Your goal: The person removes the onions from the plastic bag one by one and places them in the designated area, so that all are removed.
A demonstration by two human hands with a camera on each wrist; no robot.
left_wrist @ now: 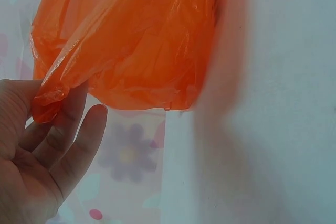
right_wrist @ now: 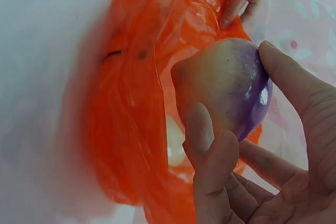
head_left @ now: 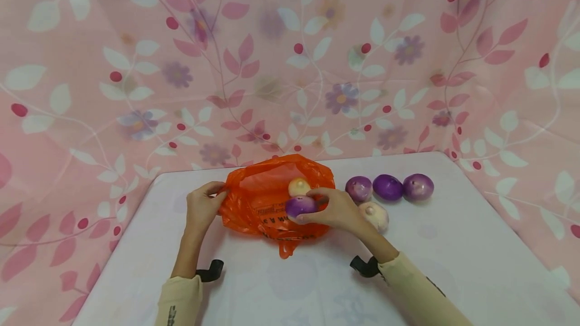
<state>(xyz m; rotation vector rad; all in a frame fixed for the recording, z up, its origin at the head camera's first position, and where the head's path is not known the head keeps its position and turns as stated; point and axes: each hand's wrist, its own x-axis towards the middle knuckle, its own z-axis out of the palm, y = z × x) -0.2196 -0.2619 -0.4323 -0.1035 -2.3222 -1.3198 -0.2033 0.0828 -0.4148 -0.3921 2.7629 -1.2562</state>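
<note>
An orange plastic bag [head_left: 242, 210] lies on the table with its mouth spread toward the back. My left hand [head_left: 201, 208] pinches the bag's left rim, bunching the film between thumb and fingers [left_wrist: 71, 124]. Over the mouth, my right hand [head_left: 337, 210] grips a purple onion [head_left: 300, 207] between thumb and fingertips. From the right wrist this onion [right_wrist: 226, 85] looks glossy, pale toward its pointed end and purple on the other side. A pale yellowish onion [head_left: 299, 185] shows inside the bag, partly hidden behind the held one.
Three purple onions [head_left: 388, 188] stand in a row to the right of the bag. In front of them a whitish onion [head_left: 375, 217] is partly covered by my right forearm. The white-covered table [head_left: 453, 255] ends at a pink floral cloth backdrop [head_left: 281, 64].
</note>
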